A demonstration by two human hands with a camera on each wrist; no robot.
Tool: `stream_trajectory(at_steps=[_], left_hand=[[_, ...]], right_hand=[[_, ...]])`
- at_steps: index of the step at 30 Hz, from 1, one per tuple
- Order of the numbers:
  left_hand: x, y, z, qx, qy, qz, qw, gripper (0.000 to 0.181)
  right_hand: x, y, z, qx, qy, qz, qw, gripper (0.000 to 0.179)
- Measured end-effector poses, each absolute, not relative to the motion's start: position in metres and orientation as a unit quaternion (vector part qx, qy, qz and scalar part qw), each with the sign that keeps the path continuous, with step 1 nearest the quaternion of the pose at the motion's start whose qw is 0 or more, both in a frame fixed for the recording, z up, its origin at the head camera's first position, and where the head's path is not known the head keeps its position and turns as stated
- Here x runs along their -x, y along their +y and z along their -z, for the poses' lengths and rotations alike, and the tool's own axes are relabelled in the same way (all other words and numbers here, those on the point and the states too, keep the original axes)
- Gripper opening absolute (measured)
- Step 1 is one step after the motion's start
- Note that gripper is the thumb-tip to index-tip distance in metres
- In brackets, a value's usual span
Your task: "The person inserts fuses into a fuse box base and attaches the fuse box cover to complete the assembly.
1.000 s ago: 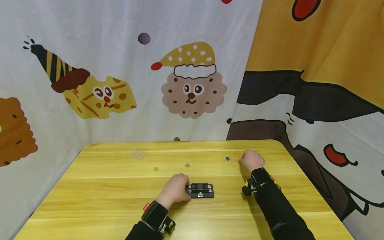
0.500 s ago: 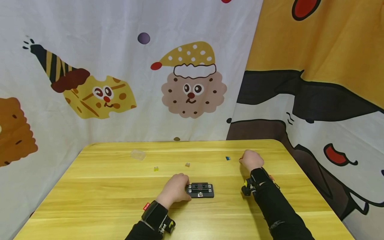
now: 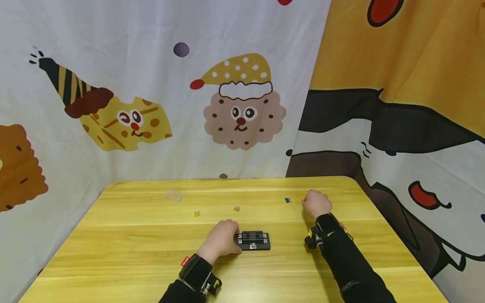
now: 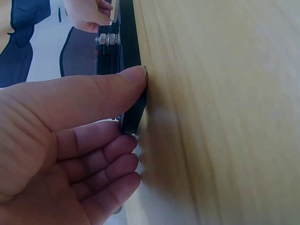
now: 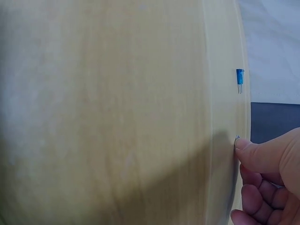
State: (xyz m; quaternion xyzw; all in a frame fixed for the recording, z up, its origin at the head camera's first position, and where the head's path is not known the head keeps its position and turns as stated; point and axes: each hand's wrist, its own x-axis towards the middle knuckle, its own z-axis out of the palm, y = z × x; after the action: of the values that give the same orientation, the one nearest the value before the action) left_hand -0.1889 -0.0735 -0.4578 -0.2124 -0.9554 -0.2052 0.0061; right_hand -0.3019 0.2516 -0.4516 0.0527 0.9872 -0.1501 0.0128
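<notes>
My left hand [image 3: 221, 239] grips the left end of a black terminal block [image 3: 253, 241] with metal screws, which sits on the wooden table. In the left wrist view the thumb presses the block's near edge, with the fingers on its other side. Farther out on the right, my right hand [image 3: 318, 204] pinches a small red blade fuse [image 3: 303, 201] close to the tabletop. Mostly hidden by the thumb and fingers, only its metal tip [image 5: 237, 137] shows in the right wrist view. Just left of that hand lies a blue blade fuse [image 3: 288, 200] with two prongs.
A yellow fuse [image 3: 197, 213] and a tan fuse [image 3: 236, 208] lie beyond the block. Toward the back left is a clear plastic tray [image 3: 174, 195]. A printed curtain [image 3: 151, 160] hangs behind the table [image 3: 132, 261].
The right hand has shifted very slightly left, and the red fuse has come into sight at its fingertips. My left hand and the block have stayed in place.
</notes>
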Motion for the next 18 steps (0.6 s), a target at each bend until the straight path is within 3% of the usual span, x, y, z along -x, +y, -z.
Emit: stream_trajectory(at_steps=[18], left_hand=[[0.1891, -0.0726, 0.4587, 0.210, -0.956, 0.207, 0.004, 0.040]], right_hand=[[0.2948, 0.2511, 0.4529, -0.027, 0.986, 0.159, -0.042, 0.013]])
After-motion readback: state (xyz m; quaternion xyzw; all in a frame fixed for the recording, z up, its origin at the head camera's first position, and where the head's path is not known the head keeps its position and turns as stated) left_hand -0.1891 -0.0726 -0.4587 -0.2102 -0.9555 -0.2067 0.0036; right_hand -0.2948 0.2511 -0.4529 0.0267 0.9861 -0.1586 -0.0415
